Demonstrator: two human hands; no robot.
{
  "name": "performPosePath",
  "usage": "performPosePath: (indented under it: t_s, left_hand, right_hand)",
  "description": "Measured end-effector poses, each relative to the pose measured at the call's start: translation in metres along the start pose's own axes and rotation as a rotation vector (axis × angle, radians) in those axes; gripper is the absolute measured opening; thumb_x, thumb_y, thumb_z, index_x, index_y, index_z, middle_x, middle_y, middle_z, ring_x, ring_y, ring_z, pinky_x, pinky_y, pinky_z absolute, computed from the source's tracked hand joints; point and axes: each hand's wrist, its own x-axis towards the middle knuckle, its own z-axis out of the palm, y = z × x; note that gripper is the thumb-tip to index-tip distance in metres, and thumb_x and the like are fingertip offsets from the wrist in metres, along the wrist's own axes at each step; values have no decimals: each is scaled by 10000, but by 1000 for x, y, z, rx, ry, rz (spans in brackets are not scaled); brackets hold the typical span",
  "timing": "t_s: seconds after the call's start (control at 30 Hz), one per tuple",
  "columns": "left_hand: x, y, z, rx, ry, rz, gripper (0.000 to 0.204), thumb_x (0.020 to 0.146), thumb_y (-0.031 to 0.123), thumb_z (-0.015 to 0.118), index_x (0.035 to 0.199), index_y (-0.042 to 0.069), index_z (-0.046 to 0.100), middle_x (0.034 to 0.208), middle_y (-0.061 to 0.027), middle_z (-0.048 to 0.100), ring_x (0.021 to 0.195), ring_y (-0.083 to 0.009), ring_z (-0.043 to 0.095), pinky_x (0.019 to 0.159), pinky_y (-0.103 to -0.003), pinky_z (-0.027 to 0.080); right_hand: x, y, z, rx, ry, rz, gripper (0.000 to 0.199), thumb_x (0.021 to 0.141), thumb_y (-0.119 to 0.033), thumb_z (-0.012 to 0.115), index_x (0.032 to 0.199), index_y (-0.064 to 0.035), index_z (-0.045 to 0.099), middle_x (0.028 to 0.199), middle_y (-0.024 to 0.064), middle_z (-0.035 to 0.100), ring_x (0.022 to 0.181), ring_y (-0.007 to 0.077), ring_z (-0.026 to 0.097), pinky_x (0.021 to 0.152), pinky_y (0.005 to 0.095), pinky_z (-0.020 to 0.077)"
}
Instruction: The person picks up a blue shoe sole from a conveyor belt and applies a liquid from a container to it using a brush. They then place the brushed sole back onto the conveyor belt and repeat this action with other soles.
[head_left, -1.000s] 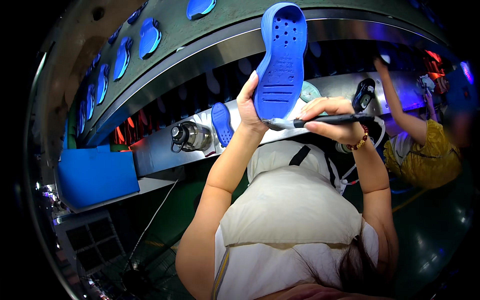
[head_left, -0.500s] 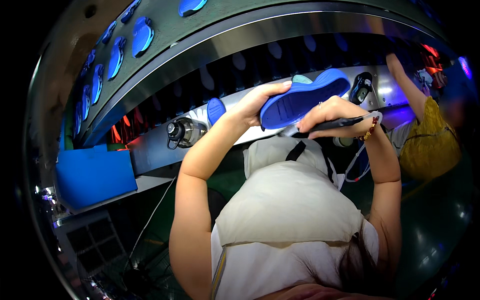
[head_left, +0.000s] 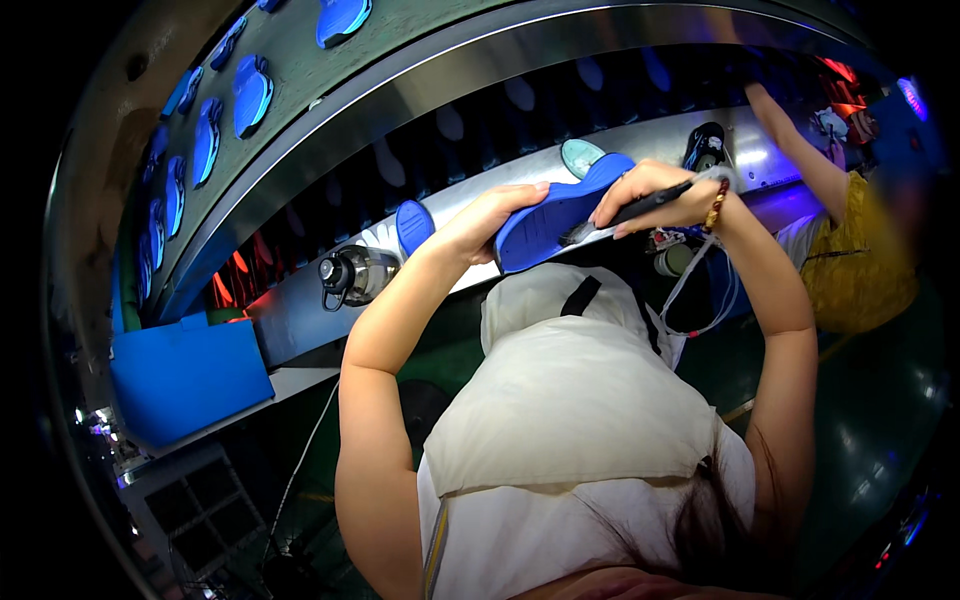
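Observation:
A blue shoe sole [head_left: 536,236] is held up in front of me by its left end, in my left hand [head_left: 482,222]. My right hand [head_left: 668,190] is closed round the dark handle of a brush [head_left: 640,208]. The brush's bristles reach the ridged face of the sole, near its middle, and seem to touch it. A pale green dish [head_left: 580,157] stands just behind the sole, partly covered by it. To the left, a second blue sole [head_left: 413,226] leans on the metal ledge.
A clear bottle with a black lid [head_left: 362,274] stands on the metal ledge [head_left: 290,318]. Black shoe [head_left: 705,147] at right. Blue soles ride a green belt [head_left: 300,78] above. A blue box [head_left: 190,375] sits left; a person in yellow [head_left: 860,265] reaches in at right.
The brush's bristles have moved from the sole's lower edge onto its face. The sole has shifted slightly left and tilted, uncovering more of the green dish. The whole view has shifted a little.

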Motion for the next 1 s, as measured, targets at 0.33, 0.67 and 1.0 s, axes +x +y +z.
performPosePath:
  t_s: [0.33, 0.67, 1.0]
  left_hand:
    - [22, -32, -2, -601, -44, 34, 543, 825, 425, 447, 1196, 30, 412, 1139, -207, 480, 974, -343, 523, 754, -544, 445]
    - [49, -38, 3, -584, 60, 166, 454, 834, 331, 470, 1154, 11, 438, 1056, -176, 544, 926, -288, 568, 755, -477, 479]
    - [51, 94, 11, -508, -175, 748, 557, 851, 383, 311, 1267, 12, 295, 1243, -226, 372, 1067, -390, 447, 814, -557, 420]
  right_hand:
    - [5, 11, 35, 229, 516, 18, 147, 748, -113, 621, 842, -3, 649, 788, 66, 639, 724, 110, 574, 677, 229, 445]
    - [14, 48, 73, -175, 1208, 48, 145, 742, -152, 631, 785, -14, 642, 717, 119, 625, 642, 184, 610, 573, 254, 466]
    - [-57, 58, 80, 1277, 1264, -255, 259, 866, -226, 485, 866, 14, 584, 876, 167, 615, 737, 170, 599, 630, 246, 473]
